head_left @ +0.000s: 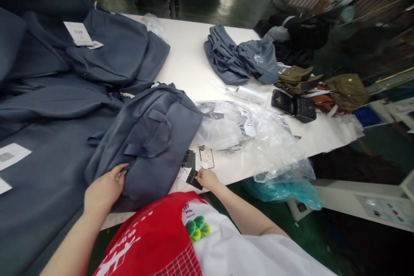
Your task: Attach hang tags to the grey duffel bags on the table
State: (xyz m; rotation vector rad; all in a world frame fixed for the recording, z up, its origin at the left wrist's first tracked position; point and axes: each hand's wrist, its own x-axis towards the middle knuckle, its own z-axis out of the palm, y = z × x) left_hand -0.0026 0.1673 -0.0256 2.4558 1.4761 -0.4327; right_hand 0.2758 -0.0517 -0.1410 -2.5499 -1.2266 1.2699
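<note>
A dark blue-grey bag (181,125) with a short strap loop lies in front of me on the white table. My left hand (105,187) is closed at the bag's near left side, pinching a small part there that I cannot make out clearly. Between finger and thumb of my right hand (207,179) is a black hang tag (193,178), close to the table's near edge. More black tags (189,159) lie just beyond it, beside a phone-shaped item with a patterned face (206,157).
Blue-grey bags with white paper labels (77,33) are piled on the left. Clear plastic bags (226,127) spread over the table's middle. Farther back sit folded blue-grey bags (226,56), a small black bag (294,105) and olive bags (347,90). Teal plastic (284,192) hangs below the edge.
</note>
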